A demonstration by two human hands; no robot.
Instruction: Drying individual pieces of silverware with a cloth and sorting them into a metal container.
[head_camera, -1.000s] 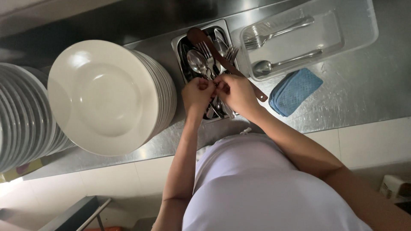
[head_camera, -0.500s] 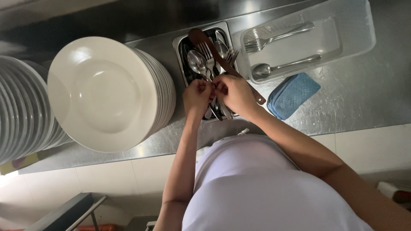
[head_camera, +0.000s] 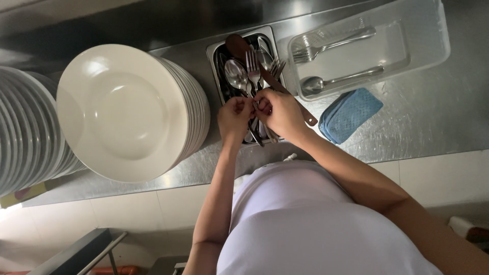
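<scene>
Handles of the cutlery [head_camera: 253,71] hidden under left hand [head_camera: 234,115] and right hand [head_camera: 279,113]; what the fingers pinch, too small to tell. Second plate stack [head_camera: 25,127] cut off at left edge. Clear tray [head_camera: 433,35] clipped at top edge.

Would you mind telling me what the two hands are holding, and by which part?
Both the left hand and right hand grip cutlery handles over the metal cutlery bin; which piece cannot be told.
</scene>
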